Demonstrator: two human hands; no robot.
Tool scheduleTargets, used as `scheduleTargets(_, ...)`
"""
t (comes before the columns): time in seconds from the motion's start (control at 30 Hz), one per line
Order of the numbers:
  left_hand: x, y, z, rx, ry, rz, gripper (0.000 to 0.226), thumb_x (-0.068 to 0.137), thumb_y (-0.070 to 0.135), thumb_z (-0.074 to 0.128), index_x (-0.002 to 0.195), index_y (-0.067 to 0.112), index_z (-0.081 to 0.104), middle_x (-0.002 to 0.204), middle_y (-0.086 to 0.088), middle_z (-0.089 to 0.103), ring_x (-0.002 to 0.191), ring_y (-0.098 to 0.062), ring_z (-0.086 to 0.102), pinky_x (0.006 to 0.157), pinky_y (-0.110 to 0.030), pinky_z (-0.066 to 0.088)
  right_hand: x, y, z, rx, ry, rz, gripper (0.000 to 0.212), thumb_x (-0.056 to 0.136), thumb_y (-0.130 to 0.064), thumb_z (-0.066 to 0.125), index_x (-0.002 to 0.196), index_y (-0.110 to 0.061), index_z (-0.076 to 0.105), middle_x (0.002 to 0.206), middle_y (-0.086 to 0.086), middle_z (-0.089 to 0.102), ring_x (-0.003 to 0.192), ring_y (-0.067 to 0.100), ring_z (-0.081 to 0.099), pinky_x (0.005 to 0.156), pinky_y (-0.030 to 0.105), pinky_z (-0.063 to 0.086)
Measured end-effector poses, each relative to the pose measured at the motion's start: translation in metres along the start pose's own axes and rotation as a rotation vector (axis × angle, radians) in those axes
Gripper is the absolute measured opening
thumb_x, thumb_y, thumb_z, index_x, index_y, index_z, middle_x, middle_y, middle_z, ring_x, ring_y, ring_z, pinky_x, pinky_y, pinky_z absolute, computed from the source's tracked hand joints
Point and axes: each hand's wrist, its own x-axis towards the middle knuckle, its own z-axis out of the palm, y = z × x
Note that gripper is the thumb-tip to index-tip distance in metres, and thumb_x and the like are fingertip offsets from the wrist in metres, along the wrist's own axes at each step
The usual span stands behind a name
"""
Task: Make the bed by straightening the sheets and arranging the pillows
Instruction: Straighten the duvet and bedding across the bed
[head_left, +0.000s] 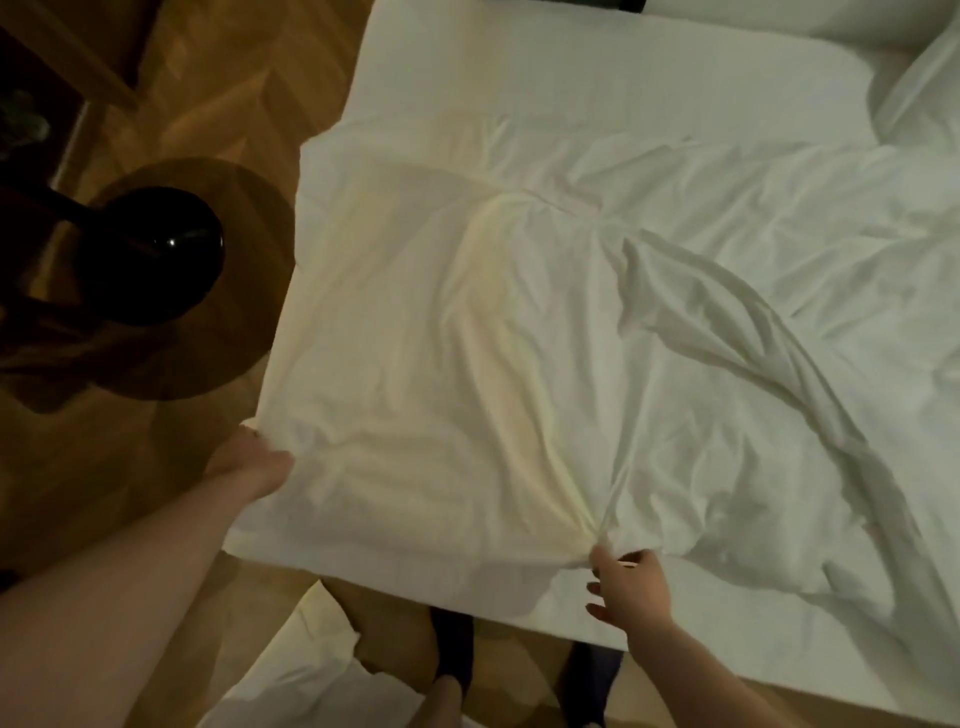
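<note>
Both forearms are bare, no sleeve in view on either, and no watch, ring or band visible on the left hand (244, 457) or the right hand (631, 587). Legs bare too at the bottom of the head view, w/ dark socks on both feet (left foot (454, 649), right foot (592, 675)), colour approx. black or navy, can't tell which in the dim light. A pale garment edge (311, 649) shows low at centre-left, prob. white, though too blurred to say what it is.
</note>
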Motion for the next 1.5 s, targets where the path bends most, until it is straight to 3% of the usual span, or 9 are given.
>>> scheduleTargets(0.1, 0.006, 0.018, 0.0, -0.148, -0.077, 0.054, 0.067, 0.09, 0.034, 0.069, 0.147, 0.009, 0.043, 0.143, -0.018, 0.05, 0.127, -0.043, 0.051, 0.099, -0.052, 0.046, 0.008, -0.005, -0.003, 0.044, -0.075, 0.03, 0.051, 0.088, -0.041, 0.078, 0.119, -0.013, 0.049, 0.113, 0.009, 0.061, 0.097, 0.03, 0.069, 0.071, 0.05, 0.065)
scheduleTargets(0.23, 0.022, 0.006, -0.009, -0.15, 0.037, 0.036, 0.054, 0.098, 0.047, 0.06, 0.134, 0.007, 0.06, 0.13, -0.019, 0.061, 0.116, -0.043, 0.059, 0.097, -0.054, 0.051, 0.015, -0.008, -0.006, 0.062, -0.038, -0.022, 0.033, 0.096, -0.027, 0.069, 0.121, -0.01, 0.057, 0.109, 0.009, 0.068, 0.091, 0.027, 0.073, 0.067, 0.04, 0.063)
scheduleTargets(0.4, 0.031, -0.012, -0.022, 0.124, 0.124, -0.071, 0.047, 0.097, 0.038, 0.064, 0.124, 0.0, 0.058, 0.109, -0.02, 0.06, 0.093, -0.038, 0.061, 0.082, -0.049, 0.056, 0.008, -0.014, -0.017, -0.414, -0.123, 0.016, 0.022, 0.098, -0.024, 0.056, 0.112, -0.007, 0.059, 0.096, 0.01, 0.074, 0.082, 0.026, 0.074, 0.067, 0.04, 0.064)
scheduleTargets(0.6, 0.022, 0.076, -0.037, 0.221, 0.378, 0.403, 0.069, 0.079, 0.025, 0.075, 0.139, 0.015, 0.043, 0.139, -0.015, 0.045, 0.12, -0.038, 0.051, 0.091, -0.05, 0.051, 0.007, -0.071, -0.023, -0.87, -0.018, -0.392, 0.025, 0.088, -0.045, 0.058, 0.08, -0.024, 0.068, 0.078, -0.005, 0.072, 0.072, 0.016, 0.069, 0.073, 0.038, 0.061)
scheduleTargets(0.7, 0.012, 0.144, -0.043, 0.22, 0.353, 0.602, 0.064, 0.085, 0.031, 0.071, 0.141, 0.019, 0.043, 0.138, -0.011, 0.048, 0.12, -0.033, 0.055, 0.09, -0.048, 0.054, 0.011, -0.118, -0.028, -0.657, 0.211, -0.617, 0.016, 0.089, -0.04, 0.065, 0.098, -0.027, 0.067, 0.103, -0.004, 0.072, 0.09, 0.021, 0.069, 0.085, 0.04, 0.057)
scheduleTargets(0.83, 0.009, 0.217, -0.043, 0.181, 0.266, 0.67, 0.078, 0.088, 0.045, 0.067, 0.151, 0.021, 0.03, 0.144, -0.011, 0.047, 0.119, -0.036, 0.057, 0.089, -0.046, 0.05, 0.043, -0.184, -0.038, -0.51, 0.409, -0.767, 0.059, 0.089, -0.036, 0.073, 0.139, -0.016, 0.047, 0.146, 0.009, 0.044, 0.115, 0.038, 0.061, 0.095, 0.048, 0.048)
scheduleTargets(1.1, 0.055, 0.29, -0.01, 0.28, 0.256, 0.484, 0.127, 0.078, 0.069, 0.071, 0.16, 0.026, -0.014, 0.147, -0.019, 0.047, 0.127, -0.04, 0.054, 0.101, -0.047, 0.046, 0.134, -0.253, -0.07, -0.505, 0.561, -0.698, 0.093, 0.088, -0.041, 0.074, 0.157, -0.01, 0.02, 0.16, 0.017, 0.026, 0.13, 0.049, 0.05, 0.104, 0.056, 0.042)
scheduleTargets(1.3, 0.1, 0.279, 0.018, 0.321, 0.355, 0.468, 0.048, 0.086, 0.044, 0.066, 0.126, 0.018, 0.068, 0.124, -0.014, 0.067, 0.112, -0.036, 0.065, 0.085, -0.038, 0.053, 0.179, -0.231, -0.083, -0.595, 0.579, -0.683, 0.036, 0.095, -0.041, 0.057, 0.107, -0.008, 0.06, 0.11, 0.023, 0.061, 0.093, 0.042, 0.058, 0.084, 0.047, 0.047)
scheduleTargets(1.5, 0.07, 0.271, 0.01, 0.1, 0.499, 0.533, 0.027, 0.1, 0.029, 0.049, 0.114, 0.006, 0.053, 0.111, -0.024, 0.064, 0.103, -0.044, 0.062, 0.078, -0.043, 0.045, 0.143, -0.261, -0.093, -0.327, 0.756, -0.917, 0.015, 0.094, -0.023, 0.054, 0.101, -0.009, 0.057, 0.116, 0.018, 0.051, 0.093, 0.044, 0.058, 0.083, 0.046, 0.047)
